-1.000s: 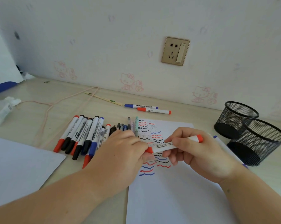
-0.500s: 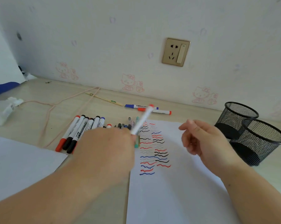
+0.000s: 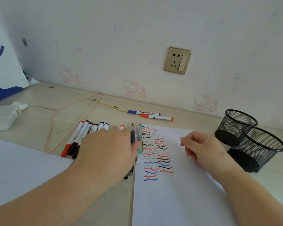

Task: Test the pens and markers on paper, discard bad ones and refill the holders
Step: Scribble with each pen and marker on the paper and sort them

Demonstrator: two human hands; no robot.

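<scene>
Left hand (image 3: pixel 109 149) laid over the marker row (image 3: pixel 82 136).
Barrels run away beneath its fingers; its grip cannot be told. Right hand (image 3: pixel 201 147) is loosely curled, empty.

Left hand (image 3: pixel 108 149) and right hand (image 3: pixel 202 147): bare; both forearms bare, no sleeves, rings or watch visible.

Markers (image 3: pixel 82 137) lie rowed beside scribbled paper (image 3: pixel 175 193); 2 mesh holders (image 3: pixel 258 154) right.
</scene>
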